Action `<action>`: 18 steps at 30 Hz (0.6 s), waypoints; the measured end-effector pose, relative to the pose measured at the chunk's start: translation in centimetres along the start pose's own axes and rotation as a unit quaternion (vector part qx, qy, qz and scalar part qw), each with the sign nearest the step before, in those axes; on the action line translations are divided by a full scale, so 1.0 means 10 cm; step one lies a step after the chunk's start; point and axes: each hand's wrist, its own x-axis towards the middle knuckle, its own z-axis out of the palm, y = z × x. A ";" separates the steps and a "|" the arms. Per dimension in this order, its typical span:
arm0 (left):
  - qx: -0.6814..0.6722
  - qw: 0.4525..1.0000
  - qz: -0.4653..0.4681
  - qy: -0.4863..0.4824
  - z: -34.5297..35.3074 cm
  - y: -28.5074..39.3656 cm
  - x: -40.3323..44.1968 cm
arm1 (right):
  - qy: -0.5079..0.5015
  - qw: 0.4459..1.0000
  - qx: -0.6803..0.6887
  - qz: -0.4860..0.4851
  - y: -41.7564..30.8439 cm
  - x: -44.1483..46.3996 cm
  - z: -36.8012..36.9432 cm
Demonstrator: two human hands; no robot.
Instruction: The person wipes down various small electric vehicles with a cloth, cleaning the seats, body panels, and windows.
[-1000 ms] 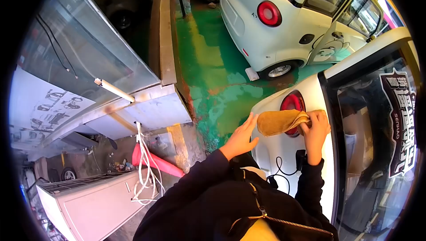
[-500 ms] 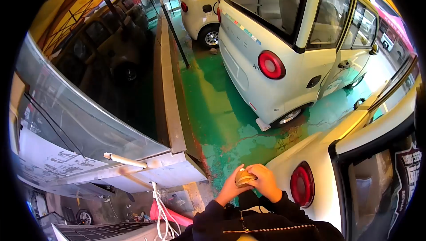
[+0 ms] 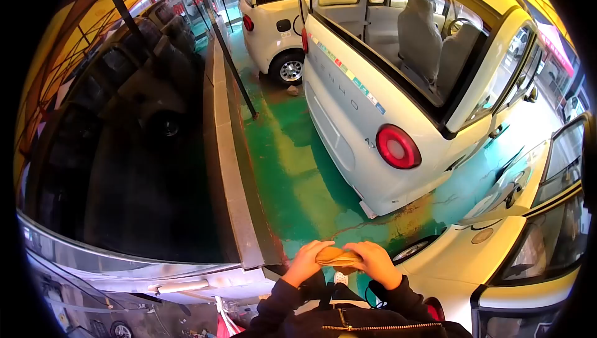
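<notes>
A folded tan cloth [image 3: 339,257] is stretched between my two hands, low in the middle of the head view. My left hand [image 3: 305,263] grips its left end, and my right hand [image 3: 375,264] holds the right end. Both hands are closed on it, in front of my dark jacket [image 3: 385,320]. Below the cloth, part of a light shoe [image 3: 341,277] shows. Close to my right hand is the rear side of a cream car [image 3: 444,263].
Ahead stands a white car [image 3: 348,101] with a round red tail light, and another car [image 3: 273,27] is behind it. A low ledge [image 3: 227,151] beside dark glass runs along the left. The green floor [image 3: 292,170] lies between them. A thin dark pole [image 3: 230,58] leans near the ledge.
The view has swung up and forward along the floor. The cloth has left the tail light area. My left hand, earlier open, now grips it too, and the hands have moved slightly apart.
</notes>
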 end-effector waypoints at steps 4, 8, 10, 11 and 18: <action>-0.094 0.990 0.048 -0.096 -0.37 -0.22 0.41 | 0.000 0.997 -0.067 -0.038 0.01 0.45 0.05; -0.126 0.975 0.108 -0.144 -0.72 -0.45 0.88 | 0.013 0.992 -0.118 -0.050 -0.01 1.13 0.16; -0.162 0.971 0.023 -0.172 -0.88 -0.44 1.05 | -0.033 0.987 -0.143 -0.070 -0.02 1.45 0.18; -0.175 0.968 -0.007 -0.181 -0.95 -0.44 1.14 | -0.037 0.987 -0.143 -0.065 -0.01 1.60 0.17; -0.235 0.958 -0.115 -0.117 -1.10 -0.99 1.67 | 0.040 0.993 -0.114 -0.004 0.25 2.38 0.23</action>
